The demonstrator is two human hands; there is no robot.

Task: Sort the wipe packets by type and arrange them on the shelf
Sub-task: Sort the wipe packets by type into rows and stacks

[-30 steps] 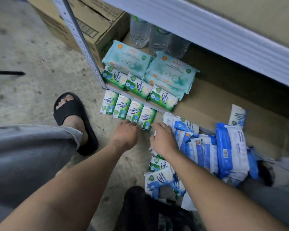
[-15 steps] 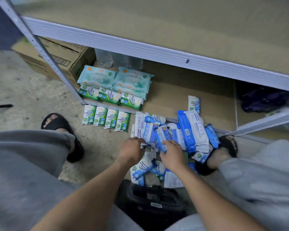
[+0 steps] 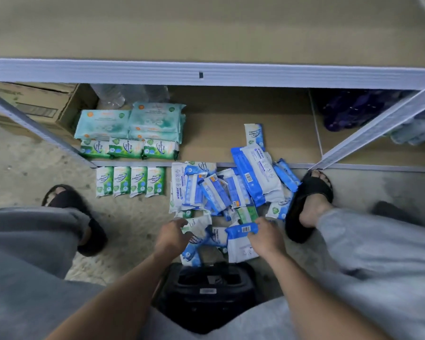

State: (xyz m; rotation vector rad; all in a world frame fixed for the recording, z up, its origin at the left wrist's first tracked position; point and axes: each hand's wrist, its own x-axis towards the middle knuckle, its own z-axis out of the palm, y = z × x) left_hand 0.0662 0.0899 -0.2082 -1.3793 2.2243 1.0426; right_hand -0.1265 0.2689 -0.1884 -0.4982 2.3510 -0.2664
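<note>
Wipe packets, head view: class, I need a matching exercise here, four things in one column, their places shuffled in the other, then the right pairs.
1. four small green packets
2. large mint packs
3. three green packets
4. blue-topped packet

a. front row on the shelf
b. in the grip of the right hand
c. in a row on the floor, before the shelf
d. on the shelf, behind the green row

Pairs: 1-c, 2-d, 3-a, 4-b.

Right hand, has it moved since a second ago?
Yes. The right hand has drawn back toward the person, away from the row of four green packets, and now grips a blue-and-white packet.
</note>
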